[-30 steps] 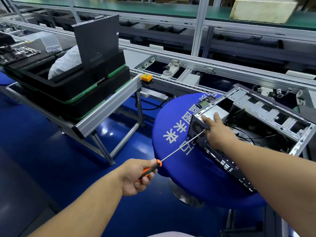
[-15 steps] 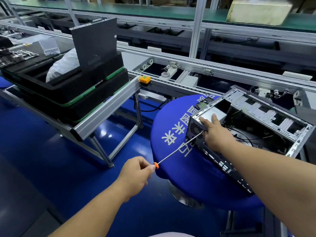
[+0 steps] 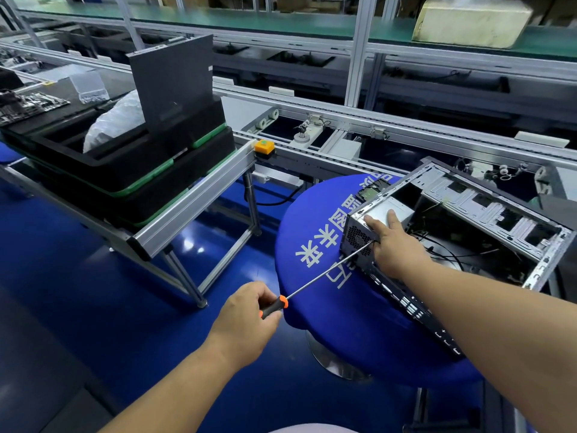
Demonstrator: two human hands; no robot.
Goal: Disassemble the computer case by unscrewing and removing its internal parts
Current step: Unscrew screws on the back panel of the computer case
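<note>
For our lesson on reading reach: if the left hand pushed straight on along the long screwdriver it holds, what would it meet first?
Likely the perforated black rear panel of the open metal computer case, where the orange-and-black-handled screwdriver has its tip. The left hand would cross only the round blue-covered table edge; the right hand rests just beside that spot.

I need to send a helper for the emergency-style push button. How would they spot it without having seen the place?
Find the aluminium side rack carrying stacked black trays, left of the round blue table. Follow its front rail to where it meets the conveyor line. The button sits there: a small orange box with a green top, the only orange fitting on the metalwork.
</note>
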